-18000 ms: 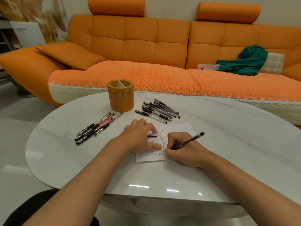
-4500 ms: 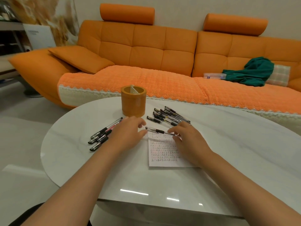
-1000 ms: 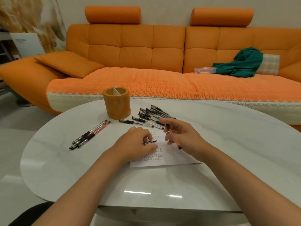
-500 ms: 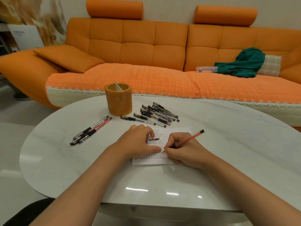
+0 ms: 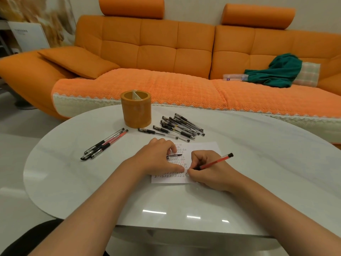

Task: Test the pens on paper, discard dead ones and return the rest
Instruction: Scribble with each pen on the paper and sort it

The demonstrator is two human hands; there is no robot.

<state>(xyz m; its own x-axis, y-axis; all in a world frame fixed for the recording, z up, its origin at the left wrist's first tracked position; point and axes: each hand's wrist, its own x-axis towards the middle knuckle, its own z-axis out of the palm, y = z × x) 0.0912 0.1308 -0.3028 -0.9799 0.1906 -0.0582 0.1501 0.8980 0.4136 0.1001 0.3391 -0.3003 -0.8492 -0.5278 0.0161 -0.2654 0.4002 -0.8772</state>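
now | right hand point(image 5: 208, 172) grips red pen point(image 5: 215, 162), tip still on paper point(image 5: 201, 150) as half a second ago | left hand point(image 5: 158, 159) unmoved, pinching pen cap point(image 5: 174, 156)

The scene is lit evenly and warmly from overhead, with moderate brightness. Three small white glare streaks are reflected on the glossy table point(image 5: 184, 204) toward 6 o'clock, and a broader pale sheen is seen on the floor point(image 5: 13, 193) toward 8 o'clock. Only soft, faint shadows are cast beneath the pens point(image 5: 181, 126) and the pen holder point(image 5: 136, 109). Wide-angle bending is evident at the edges, where the sofa point(image 5: 166, 52) is bowed. Slight softness is seen throughout, and the writing on the paper point(image 5: 201, 150) cannot be read.
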